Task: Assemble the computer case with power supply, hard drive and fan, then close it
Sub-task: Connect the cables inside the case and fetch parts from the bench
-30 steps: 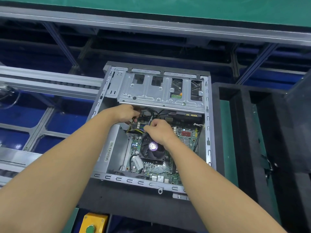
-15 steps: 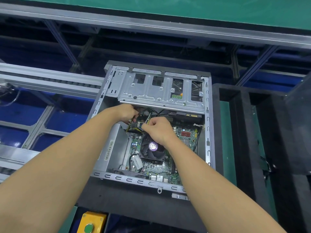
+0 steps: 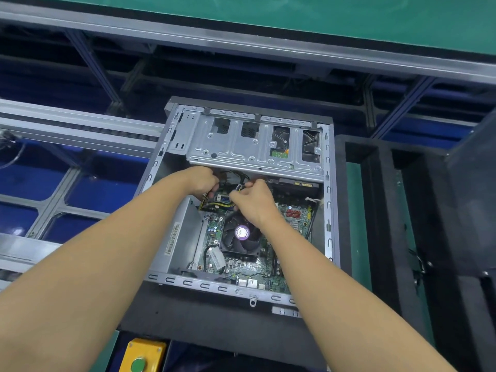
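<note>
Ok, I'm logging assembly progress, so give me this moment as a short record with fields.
case: computer case open, no side panel on
left: left hand grips the cables below the drive cage
right: right hand pinches the cables too
fitted: power supply at left wall, fan on the board
front: yellow button box

Green-topped bench, aluminium frame rails
</note>
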Demonstrator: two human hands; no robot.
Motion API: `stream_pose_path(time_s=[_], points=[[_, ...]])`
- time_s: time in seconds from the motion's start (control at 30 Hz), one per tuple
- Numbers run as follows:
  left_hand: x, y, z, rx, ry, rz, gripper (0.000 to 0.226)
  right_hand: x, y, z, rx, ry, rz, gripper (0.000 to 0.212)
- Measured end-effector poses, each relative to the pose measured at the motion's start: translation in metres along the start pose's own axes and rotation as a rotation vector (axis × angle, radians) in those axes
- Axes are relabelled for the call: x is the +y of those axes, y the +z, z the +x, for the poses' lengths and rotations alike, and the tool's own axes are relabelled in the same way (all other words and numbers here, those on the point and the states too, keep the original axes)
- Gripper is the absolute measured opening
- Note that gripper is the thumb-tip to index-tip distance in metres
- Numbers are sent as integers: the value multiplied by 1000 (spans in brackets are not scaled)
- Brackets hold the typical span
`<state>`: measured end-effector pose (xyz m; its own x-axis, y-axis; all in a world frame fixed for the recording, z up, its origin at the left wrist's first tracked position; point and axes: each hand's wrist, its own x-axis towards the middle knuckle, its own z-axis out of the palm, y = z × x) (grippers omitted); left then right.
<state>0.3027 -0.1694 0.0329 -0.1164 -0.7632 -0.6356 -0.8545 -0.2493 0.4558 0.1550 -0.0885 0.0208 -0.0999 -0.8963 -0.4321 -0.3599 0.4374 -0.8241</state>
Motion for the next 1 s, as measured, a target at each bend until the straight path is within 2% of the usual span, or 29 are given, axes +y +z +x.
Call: stream_pose_path(time_s=[0.07,0.13,0.3,0.43,0.57,0.67,0.77,0.8,0.93,1.0], points=[[1,0,-2,-30,7,7,34,1,1,0,6,-2,-26,39],[0,0,-2,-85,21,-18,34,2,3,-1,0,-17,-58,34],[-2,-1,-2,-103,38,-96,31,4,5,1,31,-50,-193,44],[-2,-1,-4,-72,46,-119,32,1,6,4,-21,-61,-343,38],[-1,-1,-5,-61,39,-109,32,0,5,5,-58,-2,-428,41],[0,-2,-6,-65,34,-88,32,0,6,5,-63,22,-465,32],[0,-3,-7,-76,43,-77,33,4,4,6,-4,107,-295,16],[1,-3,-7,-80,49,-72,33,5,2,5,27,154,-209,17],[0,0,-5,-102,78,-51,37,8,-3,2,62,333,57,57],[0,0,-5,-120,89,-2,38,9,-5,-1,70,367,116,63]])
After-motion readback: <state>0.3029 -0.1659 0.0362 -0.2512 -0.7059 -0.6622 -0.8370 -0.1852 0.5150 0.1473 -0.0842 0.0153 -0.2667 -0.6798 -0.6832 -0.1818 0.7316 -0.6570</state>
